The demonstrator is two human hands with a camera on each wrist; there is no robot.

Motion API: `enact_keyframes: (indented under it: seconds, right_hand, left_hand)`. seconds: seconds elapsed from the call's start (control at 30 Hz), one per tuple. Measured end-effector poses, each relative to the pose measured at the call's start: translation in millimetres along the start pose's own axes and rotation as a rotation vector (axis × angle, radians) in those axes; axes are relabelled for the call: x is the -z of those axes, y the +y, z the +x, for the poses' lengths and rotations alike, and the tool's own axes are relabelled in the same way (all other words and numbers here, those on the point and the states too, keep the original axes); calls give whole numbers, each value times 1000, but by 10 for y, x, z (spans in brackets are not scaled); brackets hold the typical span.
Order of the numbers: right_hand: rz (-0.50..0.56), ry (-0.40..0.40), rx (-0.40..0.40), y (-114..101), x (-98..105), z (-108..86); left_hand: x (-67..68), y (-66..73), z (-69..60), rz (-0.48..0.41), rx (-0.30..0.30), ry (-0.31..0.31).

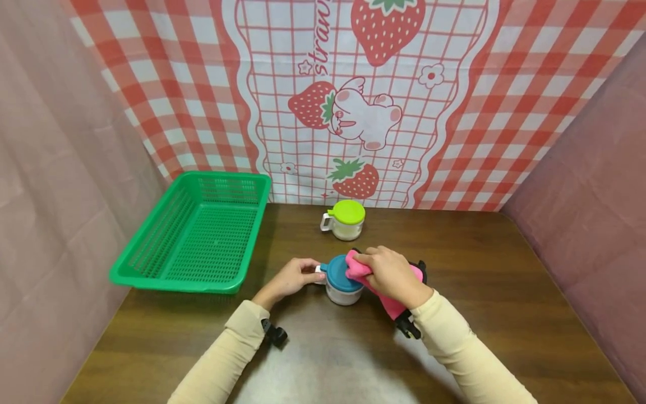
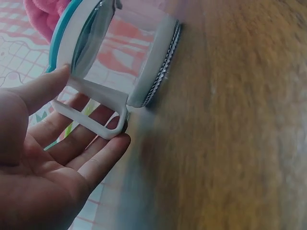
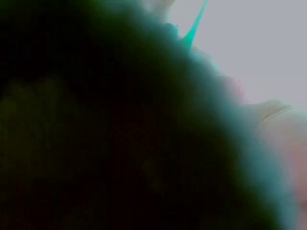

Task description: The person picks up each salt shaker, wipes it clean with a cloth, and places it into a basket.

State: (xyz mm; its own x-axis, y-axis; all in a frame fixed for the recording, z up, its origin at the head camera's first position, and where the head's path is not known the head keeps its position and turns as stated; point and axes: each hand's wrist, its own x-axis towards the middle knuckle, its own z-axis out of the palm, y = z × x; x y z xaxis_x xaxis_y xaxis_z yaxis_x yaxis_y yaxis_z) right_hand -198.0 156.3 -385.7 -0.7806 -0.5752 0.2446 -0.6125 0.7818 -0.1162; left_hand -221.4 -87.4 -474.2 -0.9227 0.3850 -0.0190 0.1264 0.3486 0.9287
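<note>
A clear seasoning jar (image 1: 345,297) with a blue lid (image 1: 338,275) and a white handle (image 2: 103,93) stands upright on the table in the head view. My left hand (image 1: 290,279) grips that handle, thumb on the near side and fingers behind it, as the left wrist view shows. In my right hand (image 1: 391,275) is a bunched pink cloth (image 1: 356,267), pressed against the right part of the blue lid. The rest of the cloth hangs below the palm. Dark blur fills most of the right wrist view, hiding the fingertips there.
Behind the blue-lidded jar stands a similar jar with a lime-green lid (image 1: 349,212), its handle pointing left. A green plastic basket (image 1: 174,286) sits at the left of the wooden table (image 1: 479,269). A strawberry-print checked cloth (image 1: 469,140) hangs along the back.
</note>
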Motion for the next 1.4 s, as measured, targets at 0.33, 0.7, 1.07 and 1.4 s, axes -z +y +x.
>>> enact_keyframes:
  seconds: [0.33, 0.7, 1.07, 1.4]
  right_hand:
    - [-4, -7, 51, 17, 33, 39]
    - [-8, 2, 191, -127, 37, 107]
    - [-26, -37, 183, -219, -8, 288]
    - [-2, -22, 136, -161, -40, 357]
  left_hand:
    - [-17, 6, -12, -1, 26, 32]
    - [-36, -11, -5, -5, 9, 76]
    - [-74, 32, 22, -30, -18, 117]
    - [-87, 20, 63, 14, -39, 157]
